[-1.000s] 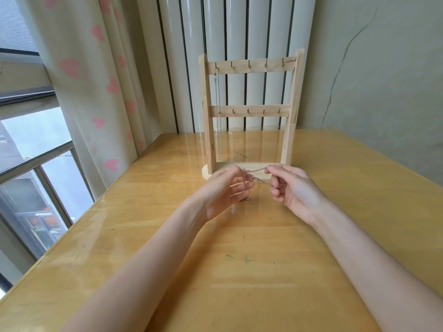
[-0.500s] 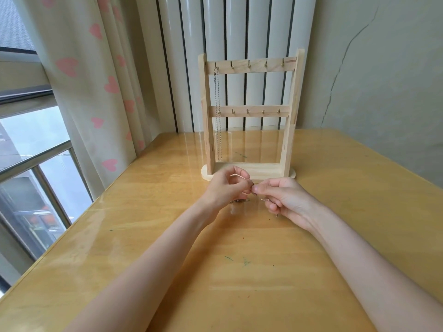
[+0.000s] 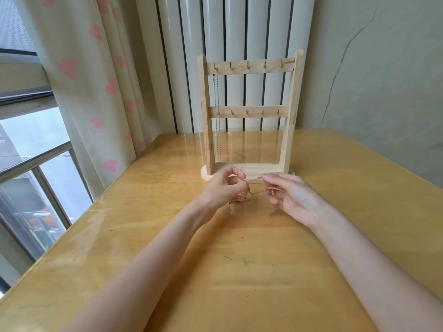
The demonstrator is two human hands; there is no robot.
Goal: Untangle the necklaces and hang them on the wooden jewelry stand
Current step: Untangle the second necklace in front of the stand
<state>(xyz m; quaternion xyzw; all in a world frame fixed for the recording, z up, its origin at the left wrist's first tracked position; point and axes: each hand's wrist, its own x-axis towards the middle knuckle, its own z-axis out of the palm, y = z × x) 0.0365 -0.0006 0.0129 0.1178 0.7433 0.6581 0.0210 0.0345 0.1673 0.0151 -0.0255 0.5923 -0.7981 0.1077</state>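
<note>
Table (image 3: 239, 271): glossy yellow wood, fills lower frame; few small green marks on top.
Wall (image 3: 383, 68): pale grey-green, right side, w/ long thin crack (image 3: 340, 61) running down.
Radiator (image 3: 239, 27): white vertical tubes, centre back, behind table.
Curtain (image 3: 91, 75): cream w/ pink hearts, hangs at left.
Window (image 3: 31, 149): far left, metal rails; daylight coming in, reflects off tabletop.

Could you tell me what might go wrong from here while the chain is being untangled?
1. The gold chain is stretched taut between the left hand and right hand; pulling harder could tighten a knot or snap it.
2. Loose ends trail on the table and might snag.
3. The hands work close to the wooden stand; a bump could shake off the silver necklace.
</note>
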